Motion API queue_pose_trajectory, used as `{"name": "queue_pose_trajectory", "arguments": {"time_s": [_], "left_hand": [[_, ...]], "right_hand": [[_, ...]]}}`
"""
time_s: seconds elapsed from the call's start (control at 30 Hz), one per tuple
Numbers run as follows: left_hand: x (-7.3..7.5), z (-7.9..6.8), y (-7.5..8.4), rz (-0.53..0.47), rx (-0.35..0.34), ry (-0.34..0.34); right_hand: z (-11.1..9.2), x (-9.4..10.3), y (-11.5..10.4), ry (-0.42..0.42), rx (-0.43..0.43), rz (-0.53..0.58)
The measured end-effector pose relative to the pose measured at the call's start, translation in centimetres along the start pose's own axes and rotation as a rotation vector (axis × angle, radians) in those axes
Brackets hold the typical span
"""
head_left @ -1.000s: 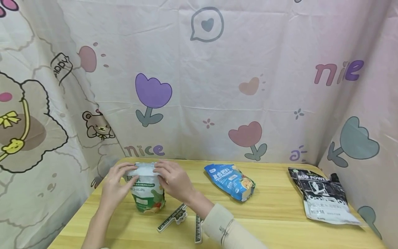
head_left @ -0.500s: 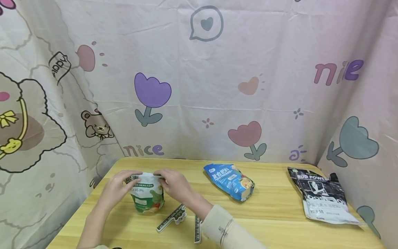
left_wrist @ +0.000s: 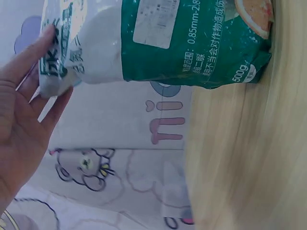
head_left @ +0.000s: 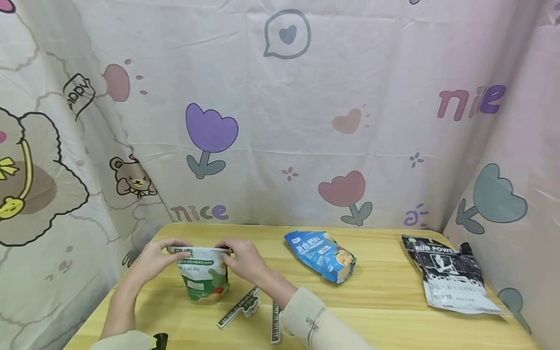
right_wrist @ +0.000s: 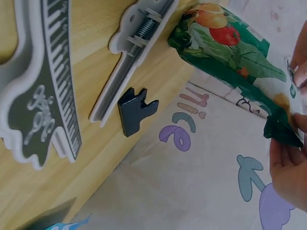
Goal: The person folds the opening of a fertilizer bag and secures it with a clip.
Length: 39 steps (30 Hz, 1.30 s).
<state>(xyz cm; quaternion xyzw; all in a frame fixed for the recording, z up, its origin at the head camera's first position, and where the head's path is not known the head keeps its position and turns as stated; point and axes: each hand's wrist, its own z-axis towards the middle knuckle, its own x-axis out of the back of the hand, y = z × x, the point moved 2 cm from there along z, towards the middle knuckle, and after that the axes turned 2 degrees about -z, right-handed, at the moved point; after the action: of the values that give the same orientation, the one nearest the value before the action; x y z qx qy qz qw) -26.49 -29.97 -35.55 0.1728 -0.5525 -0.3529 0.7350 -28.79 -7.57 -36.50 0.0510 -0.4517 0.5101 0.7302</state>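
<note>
A white and green fertilizer bag (head_left: 202, 279) printed with vegetables stands upright on the wooden table at the left. Its top is folded down into a straight edge. My left hand (head_left: 154, 260) pinches the left end of that edge; in the left wrist view the thumb lies on the front and the fingers reach behind the bag. The right hand (head_left: 246, 260) pinches the opposite end, thumb in front. In the right wrist view, the bag's green side fold (right_wrist: 283, 129) sticks out by the fingers.
Two piano-keyboard clips (head_left: 238, 307) lie in front of the bag. A small black clip (right_wrist: 136, 112) shows in the right wrist view. A blue bag (head_left: 323, 255) lies mid-table, a black and white bag (head_left: 450, 277) at the right. Printed curtains (head_left: 284, 121) surround the table.
The bag's upright top has been folded down, so the bag looks shorter. Both hands have gone lower, and the top edge is now stretched straight between them.
</note>
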Motion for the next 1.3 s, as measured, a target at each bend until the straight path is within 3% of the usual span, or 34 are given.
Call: {"name": "queue_pose_trajectory", "arguments": {"time_s": [0.13, 0.27, 0.43, 0.7, 0.87, 1.3], "left_hand": [[-0.4, -0.3, 1.3, 0.066, -0.090, -0.015], [-1.0, -0.7, 2.4, 0.159, -0.128, -0.008], [-2.0, -0.5, 2.8, 0.187, -0.171, -0.002], [-2.8, -0.2, 2.0, 0.058, -0.084, -0.002], [-3.0, 0.1, 1.8, 0.030, -0.051, 0.005], [-3.4, 0.2, 1.5, 0.066, -0.059, 0.071]], "right_hand": [[0.5, -0.3, -0.6, -0.070, -0.056, -0.048], [0.9, -0.7, -1.3, -0.127, -0.078, -0.081], [1.1, -1.1, -1.8, -0.093, -0.073, -0.150], [0.9, -1.7, -1.7, -0.013, -0.038, -0.209], [0.9, -1.7, -1.6, 0.043, -0.010, -0.274], [0.5, -2.1, -1.7, 0.212, 0.091, -0.345]]}}
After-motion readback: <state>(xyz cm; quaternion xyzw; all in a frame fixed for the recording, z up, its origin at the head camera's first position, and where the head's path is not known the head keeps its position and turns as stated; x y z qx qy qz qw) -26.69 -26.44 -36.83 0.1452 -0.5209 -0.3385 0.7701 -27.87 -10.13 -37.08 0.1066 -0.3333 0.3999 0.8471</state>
